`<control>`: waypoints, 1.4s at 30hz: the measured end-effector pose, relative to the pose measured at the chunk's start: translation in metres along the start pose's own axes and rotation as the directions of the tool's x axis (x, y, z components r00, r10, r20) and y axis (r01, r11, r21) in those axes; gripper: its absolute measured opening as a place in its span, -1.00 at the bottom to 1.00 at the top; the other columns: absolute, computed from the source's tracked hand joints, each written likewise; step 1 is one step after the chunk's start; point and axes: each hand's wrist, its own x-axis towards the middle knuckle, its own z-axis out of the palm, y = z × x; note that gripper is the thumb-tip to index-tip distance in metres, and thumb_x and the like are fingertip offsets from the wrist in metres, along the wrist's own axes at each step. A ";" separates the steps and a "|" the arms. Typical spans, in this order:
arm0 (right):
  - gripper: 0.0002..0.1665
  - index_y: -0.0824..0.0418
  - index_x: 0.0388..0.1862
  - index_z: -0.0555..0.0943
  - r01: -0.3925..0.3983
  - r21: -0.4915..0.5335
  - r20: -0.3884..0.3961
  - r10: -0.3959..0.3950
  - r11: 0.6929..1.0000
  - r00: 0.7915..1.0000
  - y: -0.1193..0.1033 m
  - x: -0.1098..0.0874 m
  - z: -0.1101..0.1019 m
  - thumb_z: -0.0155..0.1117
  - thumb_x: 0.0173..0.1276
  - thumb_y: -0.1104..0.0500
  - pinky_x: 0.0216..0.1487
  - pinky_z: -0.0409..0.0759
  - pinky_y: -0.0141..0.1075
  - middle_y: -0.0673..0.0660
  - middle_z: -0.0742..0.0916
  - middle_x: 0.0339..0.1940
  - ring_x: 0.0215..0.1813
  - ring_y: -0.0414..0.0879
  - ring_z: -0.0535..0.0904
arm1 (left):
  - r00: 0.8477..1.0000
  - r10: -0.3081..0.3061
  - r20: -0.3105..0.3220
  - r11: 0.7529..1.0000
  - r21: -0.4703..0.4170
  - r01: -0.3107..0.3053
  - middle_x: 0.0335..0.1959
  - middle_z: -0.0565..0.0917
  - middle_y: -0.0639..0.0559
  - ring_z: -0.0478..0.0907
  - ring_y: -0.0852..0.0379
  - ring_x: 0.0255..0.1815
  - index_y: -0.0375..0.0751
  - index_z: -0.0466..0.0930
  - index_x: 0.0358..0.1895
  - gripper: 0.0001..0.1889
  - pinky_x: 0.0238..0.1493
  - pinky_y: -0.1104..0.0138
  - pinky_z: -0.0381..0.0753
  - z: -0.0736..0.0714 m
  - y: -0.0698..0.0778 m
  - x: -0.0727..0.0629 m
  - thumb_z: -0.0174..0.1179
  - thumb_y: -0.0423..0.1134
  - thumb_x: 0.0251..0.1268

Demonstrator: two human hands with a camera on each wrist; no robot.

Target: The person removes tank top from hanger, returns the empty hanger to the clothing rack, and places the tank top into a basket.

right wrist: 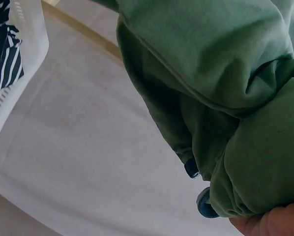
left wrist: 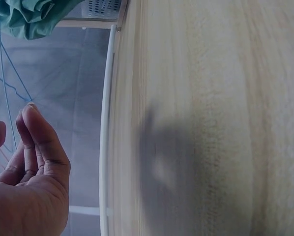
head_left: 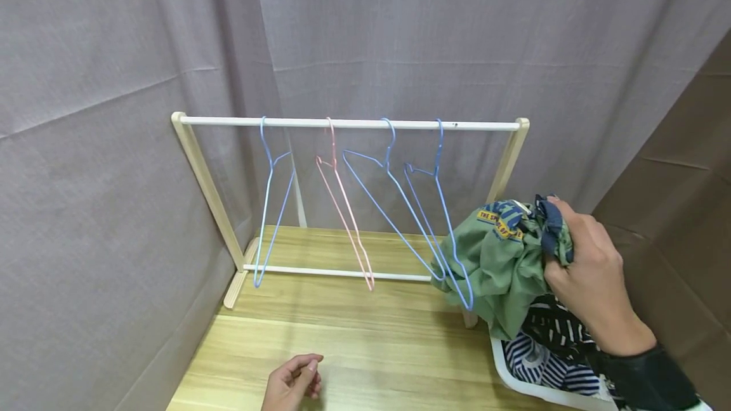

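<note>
My right hand grips a bunched green shirt by its navy trim, above the basket at the right. Blue and yellow print shows on the shirt's upper part, and its green folds fill much of the right wrist view. My left hand is low over the wooden surface, fingers loosely bent, holding nothing. A blue hanger overlaps the shirt in the head view. Another blue hanger, a pink hanger and a leftmost blue hanger hang from the rack's white rail.
A white basket at the lower right holds striped clothing and a black patterned garment. The rack's wooden post stands at the left on the wooden surface. Grey curtain lines the back and left side.
</note>
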 end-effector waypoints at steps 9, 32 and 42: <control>-0.11 0.07 0.55 0.51 -0.023 -0.031 -0.015 0.023 0.999 1.000 0.007 0.010 -0.014 0.20 0.17 0.43 0.04 0.42 0.43 0.48 0.68 0.13 0.15 0.43 0.54 | 1.000 -0.030 -0.006 0.999 -0.009 0.030 -0.35 0.66 0.10 0.69 0.25 -0.36 -0.67 0.51 0.26 -0.50 -0.27 0.42 0.78 -0.002 0.003 -0.001 0.20 -0.21 0.59; -0.10 -0.02 0.59 0.47 -0.162 -0.161 -0.121 0.143 0.974 0.982 0.035 0.024 -0.058 0.14 0.19 0.34 0.42 0.41 0.41 0.59 0.62 0.18 0.24 0.59 0.46 | 1.000 -0.005 -0.026 1.000 0.014 0.005 -0.36 0.67 0.09 0.68 0.26 -0.36 -0.67 0.52 0.25 -0.54 -0.28 0.41 0.79 -0.009 0.002 -0.002 0.19 -0.25 0.59; -0.17 0.05 0.50 0.58 -0.110 -0.136 -0.159 0.088 0.985 0.983 0.051 0.023 -0.061 0.15 0.17 0.35 0.10 0.26 0.34 0.67 0.64 0.11 0.09 0.66 0.45 | 0.999 0.023 -0.041 0.999 0.029 -0.021 -0.38 0.71 0.04 0.69 0.28 -0.38 -0.68 0.54 0.22 -0.56 -0.31 0.41 0.78 -0.008 0.000 -0.001 0.18 -0.27 0.59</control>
